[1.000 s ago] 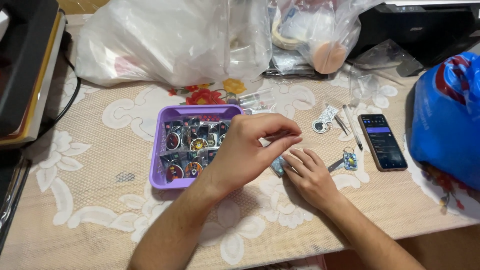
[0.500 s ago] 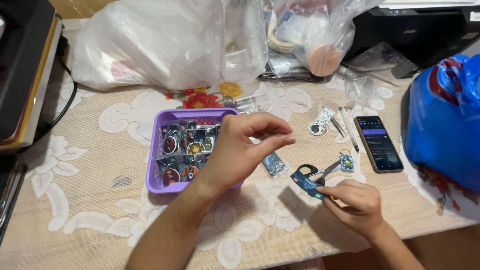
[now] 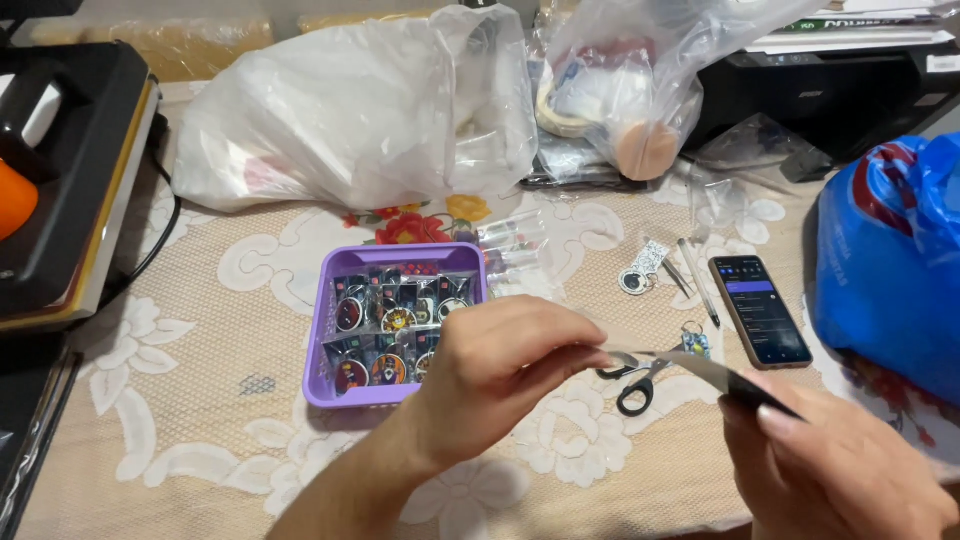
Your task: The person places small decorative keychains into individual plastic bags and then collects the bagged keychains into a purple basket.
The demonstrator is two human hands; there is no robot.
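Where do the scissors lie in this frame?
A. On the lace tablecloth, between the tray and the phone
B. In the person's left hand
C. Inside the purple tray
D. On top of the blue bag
A: the black-handled scissors rest on the tablecloth, right of the purple tray and left of the phone, partly hidden behind the small packet that the left hand and right hand hold between them.

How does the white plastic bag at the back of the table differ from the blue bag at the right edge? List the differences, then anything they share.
The white plastic bag is translucent and pale; the blue bag is opaque, bright blue with red markings. The white plastic bag lies wholly in view behind the purple tray; the blue bag is cut off by the frame beside the phone. Both are crumpled, bulging and rest on the lace tablecloth.
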